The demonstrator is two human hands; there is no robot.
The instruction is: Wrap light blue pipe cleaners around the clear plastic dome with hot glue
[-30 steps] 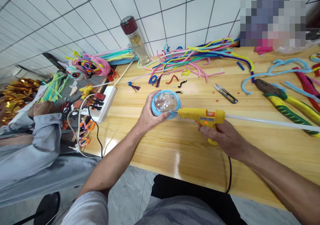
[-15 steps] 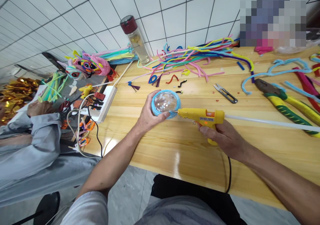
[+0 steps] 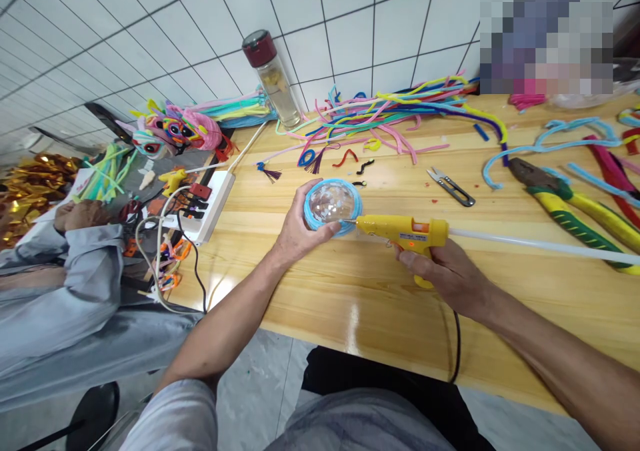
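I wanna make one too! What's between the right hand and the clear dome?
In the head view, the yellow glue gun lies between the right hand and the clear dome, its metal tip at the blue rim.

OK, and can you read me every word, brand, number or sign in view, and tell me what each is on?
No text is readable here.
Yellow hot glue gun: printed label on its side, too small and blurred to read.
White power strip, pliers: no writing I can make out.

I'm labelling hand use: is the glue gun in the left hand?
No, the right hand grips the glue gun, while the left hand holds the clear dome.
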